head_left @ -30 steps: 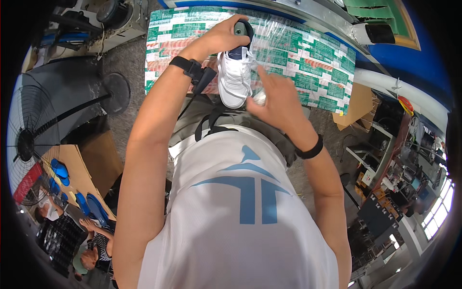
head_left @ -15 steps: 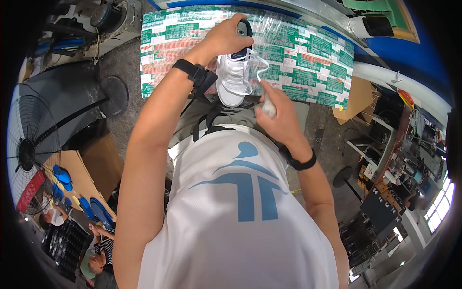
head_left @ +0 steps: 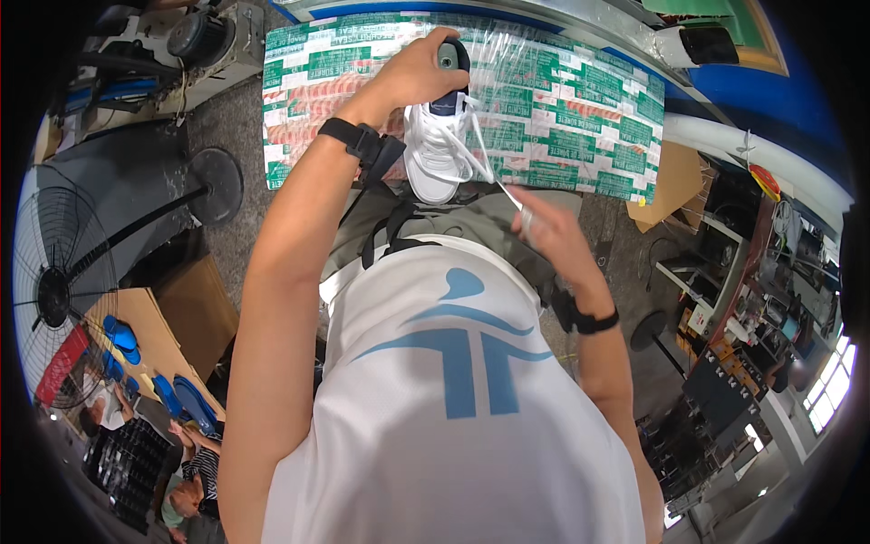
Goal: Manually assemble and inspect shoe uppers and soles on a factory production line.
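At the near edge of the tape-covered board (head_left: 598, 104), a white shoe (head_left: 426, 163) rests with its toe toward the person, the tip reaching past that edge as seen from above. Left hand (head_left: 412, 77): thumb and fingers closed around the dark collar (head_left: 460, 56). Right hand (head_left: 555, 228): fingertips drawn together, apparently on the lace (head_left: 489, 170), beyond the board and beside the grey trousers (head_left: 358, 234) (motion blur hides the exact pinch).

Possible faults:
1. Shoe shift. A hard pull on the lace could drag the shoe toward the lap, or twist it, if the collar grip is loose.
2. Lace slip. A shallow pinch could release the strand.
3. Snag. The strand could cross the loops over the vamp and tighten them unevenly.

Clearances: the toe side offers little margin on the board. Behind the heel, the far edge and the metal rail (head_left: 544, 20) limit backward travel. To the right of the shoe, the taped surface gives the widest room for sideways movement.
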Tool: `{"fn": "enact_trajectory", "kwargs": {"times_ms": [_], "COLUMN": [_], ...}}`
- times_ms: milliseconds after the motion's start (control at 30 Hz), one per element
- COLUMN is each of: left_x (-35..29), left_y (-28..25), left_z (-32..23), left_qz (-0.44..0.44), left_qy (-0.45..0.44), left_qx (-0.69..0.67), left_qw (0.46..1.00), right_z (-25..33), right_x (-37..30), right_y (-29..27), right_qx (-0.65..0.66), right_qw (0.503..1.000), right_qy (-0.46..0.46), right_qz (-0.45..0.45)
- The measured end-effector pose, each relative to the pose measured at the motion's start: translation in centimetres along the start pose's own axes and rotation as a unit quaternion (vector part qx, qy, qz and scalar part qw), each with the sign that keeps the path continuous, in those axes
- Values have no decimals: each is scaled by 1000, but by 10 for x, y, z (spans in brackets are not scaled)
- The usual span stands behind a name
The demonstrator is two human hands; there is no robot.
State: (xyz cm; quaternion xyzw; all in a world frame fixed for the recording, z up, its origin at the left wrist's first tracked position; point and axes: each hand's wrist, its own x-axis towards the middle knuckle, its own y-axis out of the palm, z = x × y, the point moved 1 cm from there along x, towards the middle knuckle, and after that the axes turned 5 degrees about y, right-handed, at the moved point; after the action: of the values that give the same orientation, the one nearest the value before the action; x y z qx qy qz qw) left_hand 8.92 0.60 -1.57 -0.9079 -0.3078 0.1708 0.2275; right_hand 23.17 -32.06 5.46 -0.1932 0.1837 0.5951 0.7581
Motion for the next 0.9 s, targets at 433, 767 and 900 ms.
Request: {"fn": "enact_trajectory", "kwargs": {"times_ms": [433,767,900], "left_x": [-4,-8,-8], "left_y": [-9,-16,-14], "left_z": [-2,4,1], "left_qz": [20,25,20], "left_qy": [-3,-1,13], "left_qx": [-35,-81,-74], "left_qw": [999,996,997], "right_z": [36,-5,10], "right_x": [47,58,-37], "right_y": [51,5,19], "right_qx": [-189,-448,-416], "right_qw": [955,880,893], "right_qy": [-198,-154,-171], "right_qz": [-117,-40,2]}}
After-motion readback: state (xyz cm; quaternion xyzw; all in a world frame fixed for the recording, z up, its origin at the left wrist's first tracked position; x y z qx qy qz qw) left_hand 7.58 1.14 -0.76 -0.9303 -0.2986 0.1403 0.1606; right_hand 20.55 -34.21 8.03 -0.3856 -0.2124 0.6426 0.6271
